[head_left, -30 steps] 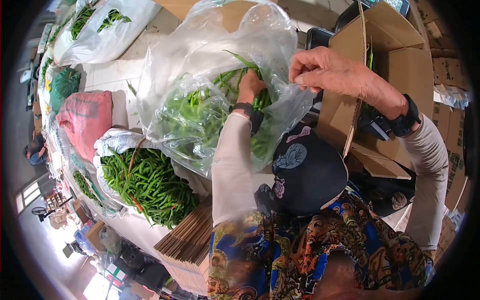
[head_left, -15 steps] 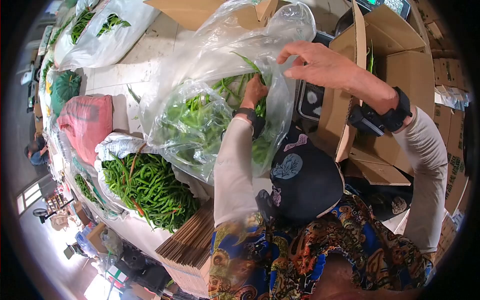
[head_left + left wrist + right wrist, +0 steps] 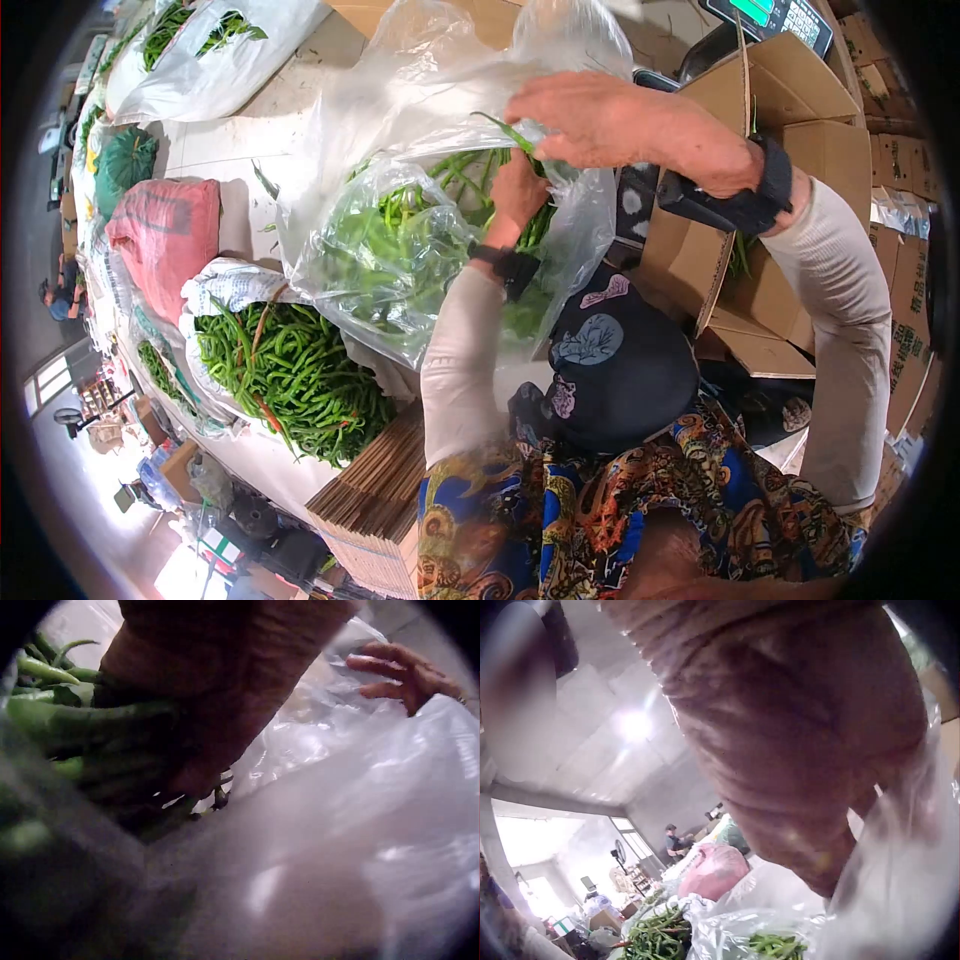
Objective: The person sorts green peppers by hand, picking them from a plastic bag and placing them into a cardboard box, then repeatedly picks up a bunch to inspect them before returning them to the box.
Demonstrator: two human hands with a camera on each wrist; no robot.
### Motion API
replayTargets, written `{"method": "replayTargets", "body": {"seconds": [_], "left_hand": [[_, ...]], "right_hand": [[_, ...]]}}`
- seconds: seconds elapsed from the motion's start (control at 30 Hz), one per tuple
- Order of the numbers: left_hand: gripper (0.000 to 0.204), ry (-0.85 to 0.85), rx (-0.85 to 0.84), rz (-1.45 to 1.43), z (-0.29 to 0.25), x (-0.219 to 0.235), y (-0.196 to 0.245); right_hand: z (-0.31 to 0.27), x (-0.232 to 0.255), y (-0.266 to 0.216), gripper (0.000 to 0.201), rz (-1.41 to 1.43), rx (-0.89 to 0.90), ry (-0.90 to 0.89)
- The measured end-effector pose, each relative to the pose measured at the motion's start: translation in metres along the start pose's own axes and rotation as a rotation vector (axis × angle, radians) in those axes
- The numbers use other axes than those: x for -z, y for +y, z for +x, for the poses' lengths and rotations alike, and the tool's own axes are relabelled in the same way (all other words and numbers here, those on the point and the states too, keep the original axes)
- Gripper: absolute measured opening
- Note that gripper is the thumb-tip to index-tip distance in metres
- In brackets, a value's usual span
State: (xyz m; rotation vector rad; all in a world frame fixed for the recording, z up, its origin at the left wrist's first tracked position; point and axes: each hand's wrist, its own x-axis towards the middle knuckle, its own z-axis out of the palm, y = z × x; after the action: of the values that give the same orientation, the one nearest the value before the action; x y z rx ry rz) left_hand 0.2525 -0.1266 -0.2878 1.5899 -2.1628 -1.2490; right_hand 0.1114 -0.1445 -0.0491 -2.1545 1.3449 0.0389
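Long green peppers [image 3: 395, 205] are held in a clear plastic bag [image 3: 350, 265] at the centre. The left hand [image 3: 518, 192] is set down among them at the bag's right side; its fingertips are hidden, so whether any pepper is gripped cannot be told. The right hand [image 3: 580, 120] is held above the bag's far right part, its fingers spread apart. An open cardboard box [image 3: 825, 165] is placed to the right.
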Motion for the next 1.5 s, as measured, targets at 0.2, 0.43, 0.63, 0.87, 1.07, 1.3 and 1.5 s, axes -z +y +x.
{"method": "replayTargets", "body": {"seconds": [0.2,0.43,0.63,0.87,1.07,1.3,1.5], "left_hand": [[0.048,0.089,0.055,0.125,-0.021,0.031,0.027],[0.047,0.253,0.008,0.064,-0.039,0.035,0.034],[0.048,0.228,0.082,-0.013,-0.039,0.04,0.034],[0.047,0.258,0.074,-0.081,-0.048,0.055,0.025],[0.036,0.296,-0.065,-0.099,-0.063,0.076,0.04],[0.03,0.352,-0.206,-0.522,-0.059,0.149,0.073],[0.02,0.338,-0.303,-0.92,-0.064,0.225,0.111]], "right_hand": [[0.006,-0.008,0.027,0.068,-0.515,-0.016,0.047],[0.052,-0.065,0.027,0.061,-0.273,-0.165,-0.118],[0.057,-0.072,0.028,0.018,-0.31,-0.341,-0.02],[0.047,-0.051,0.07,0.016,-0.312,-0.441,0.012],[0.044,-0.043,0.044,0.022,-0.363,-0.405,-0.064],[0.045,-0.036,0.054,0.021,-0.183,-0.278,-0.063],[0.016,0.055,0.02,0.052,0.453,0.091,0.171]]}}
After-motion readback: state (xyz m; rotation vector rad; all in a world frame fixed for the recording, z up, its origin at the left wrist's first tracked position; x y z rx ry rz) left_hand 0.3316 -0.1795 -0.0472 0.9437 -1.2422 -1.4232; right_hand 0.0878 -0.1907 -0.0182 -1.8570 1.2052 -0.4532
